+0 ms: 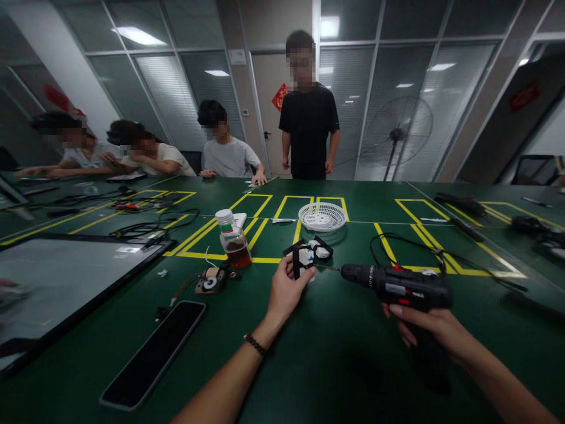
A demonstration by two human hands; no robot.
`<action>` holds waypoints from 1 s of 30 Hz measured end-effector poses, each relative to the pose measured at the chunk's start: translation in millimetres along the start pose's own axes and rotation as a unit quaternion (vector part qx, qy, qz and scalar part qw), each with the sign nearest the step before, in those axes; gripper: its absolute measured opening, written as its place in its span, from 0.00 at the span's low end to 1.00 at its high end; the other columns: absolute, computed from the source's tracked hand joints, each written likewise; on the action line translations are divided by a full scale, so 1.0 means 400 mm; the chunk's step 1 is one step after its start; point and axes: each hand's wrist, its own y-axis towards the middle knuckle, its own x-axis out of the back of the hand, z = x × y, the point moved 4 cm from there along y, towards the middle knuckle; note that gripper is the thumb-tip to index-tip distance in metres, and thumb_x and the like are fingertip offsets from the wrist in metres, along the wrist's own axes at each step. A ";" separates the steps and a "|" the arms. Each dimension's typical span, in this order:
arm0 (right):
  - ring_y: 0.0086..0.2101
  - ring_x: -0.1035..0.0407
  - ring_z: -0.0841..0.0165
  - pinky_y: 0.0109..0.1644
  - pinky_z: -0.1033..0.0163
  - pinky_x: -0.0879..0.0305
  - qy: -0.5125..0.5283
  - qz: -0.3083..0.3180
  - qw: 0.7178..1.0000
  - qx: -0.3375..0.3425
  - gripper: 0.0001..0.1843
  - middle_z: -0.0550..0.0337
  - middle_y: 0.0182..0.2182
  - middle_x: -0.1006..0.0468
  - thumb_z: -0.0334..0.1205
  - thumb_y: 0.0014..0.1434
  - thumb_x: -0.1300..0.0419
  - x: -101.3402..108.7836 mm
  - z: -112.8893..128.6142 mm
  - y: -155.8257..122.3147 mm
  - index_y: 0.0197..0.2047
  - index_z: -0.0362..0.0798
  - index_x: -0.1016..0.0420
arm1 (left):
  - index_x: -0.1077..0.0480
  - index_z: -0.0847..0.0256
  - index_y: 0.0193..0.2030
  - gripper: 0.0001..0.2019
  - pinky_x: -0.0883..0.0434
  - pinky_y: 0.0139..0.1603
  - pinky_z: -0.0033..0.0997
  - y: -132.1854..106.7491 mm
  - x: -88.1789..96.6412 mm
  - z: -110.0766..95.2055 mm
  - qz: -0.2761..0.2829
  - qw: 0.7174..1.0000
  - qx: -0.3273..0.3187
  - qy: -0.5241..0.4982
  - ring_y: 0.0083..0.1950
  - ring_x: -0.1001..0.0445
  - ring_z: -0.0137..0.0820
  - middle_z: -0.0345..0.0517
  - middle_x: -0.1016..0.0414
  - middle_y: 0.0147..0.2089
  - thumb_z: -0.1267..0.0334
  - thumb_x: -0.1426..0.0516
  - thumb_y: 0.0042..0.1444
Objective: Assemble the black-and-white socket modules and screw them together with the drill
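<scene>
My left hand (286, 288) pinches a small black-and-white fan part (308, 254) just above the green table (335, 347). My right hand (435, 330) grips the handle of a black cordless drill (397, 285), held level. The drill's bit points left and its tip touches the part by my left fingers. A beaded bracelet circles my left wrist.
A white round fan grille (322, 216) lies beyond the part. A bottle of brown liquid (234, 240), a small motor with wires (210, 282) and a dark phone (154, 353) lie to the left, beside a large black-framed panel (66, 288). Three people sit far left; one stands behind.
</scene>
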 end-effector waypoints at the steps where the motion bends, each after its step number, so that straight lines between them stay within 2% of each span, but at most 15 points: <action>1: 0.21 0.36 0.70 0.27 0.64 0.37 -0.003 0.000 1.000 0.000 0.15 0.63 0.18 0.30 0.48 0.63 0.40 0.001 -0.003 0.000 0.41 0.43 0.26 | 0.33 0.60 0.54 0.26 0.31 0.59 0.46 0.000 0.000 0.000 0.001 1.000 -0.001 0.002 0.54 0.25 0.40 0.56 0.24 0.54 0.59 0.33 0.48; 12: 0.20 0.35 0.70 0.27 0.63 0.37 -0.021 0.004 1.000 0.013 0.16 0.63 0.17 0.30 0.49 0.63 0.41 0.000 0.007 -0.002 0.38 0.42 0.26 | 0.33 0.60 0.52 0.25 0.31 0.59 0.45 -0.002 -0.001 0.002 0.004 1.000 0.008 0.004 0.54 0.24 0.39 0.56 0.24 0.54 0.59 0.33 0.48; 30: 0.20 0.35 0.70 0.26 0.64 0.38 -0.013 -0.006 1.000 -0.002 0.16 0.63 0.17 0.30 0.50 0.62 0.40 -0.004 0.014 -0.006 0.36 0.43 0.26 | 0.32 0.60 0.50 0.24 0.30 0.57 0.44 -0.004 -0.002 -0.002 0.000 1.000 0.011 0.011 0.52 0.23 0.38 0.55 0.23 0.52 0.59 0.33 0.48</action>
